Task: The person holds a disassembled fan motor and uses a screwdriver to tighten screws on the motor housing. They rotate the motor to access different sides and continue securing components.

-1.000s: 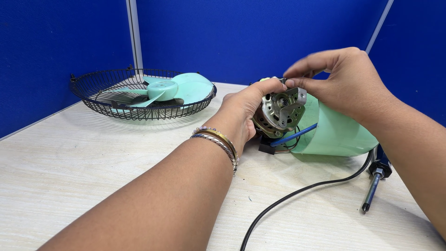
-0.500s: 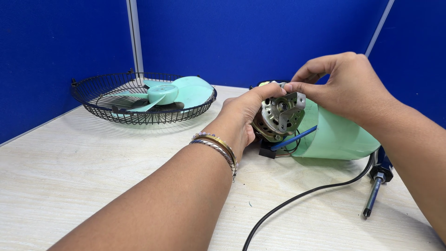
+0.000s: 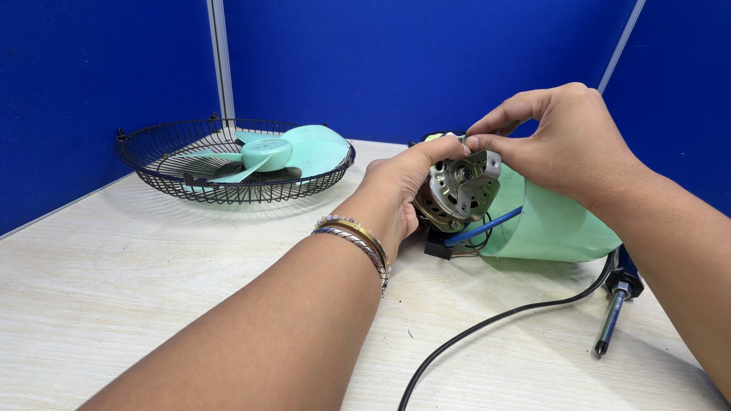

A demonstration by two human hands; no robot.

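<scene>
Far left on the pale wooden table (image 3: 114, 304) sat the black wire fan guard (image 3: 190, 164), lying dish-up, and inside it rested the mint-green fan blade (image 3: 278, 152), one of its vanes reaching over the guard's right rim. Moving across, the left hand (image 3: 400, 190) came in from the bottom of the view, bangles (image 3: 358, 240) stacked at the wrist, fingers curled around the near side of the metal fan motor (image 3: 457, 190) and thumb up at its top edge — a wrapped, steadying grip, not a spread palm. The motor itself sat just right of centre, held a little above the table, its silver face turned toward the camera, with a blue wire (image 3: 483, 227) running out under it and a small black part (image 3: 438, 247) beneath. The right hand (image 3: 567, 144) arched over from the right, thumb and forefinger pressed together at the top of the motor, pinching something there too small to make out. Behind the motor lay the mint-green motor housing (image 3: 548, 224) on its side, touching the table. A black cable (image 3: 502, 320) curved away toward the front edge, and far right a dark-shafted tool (image 3: 613, 320) lay flat on the tabletop, well apart from both hands.
</scene>
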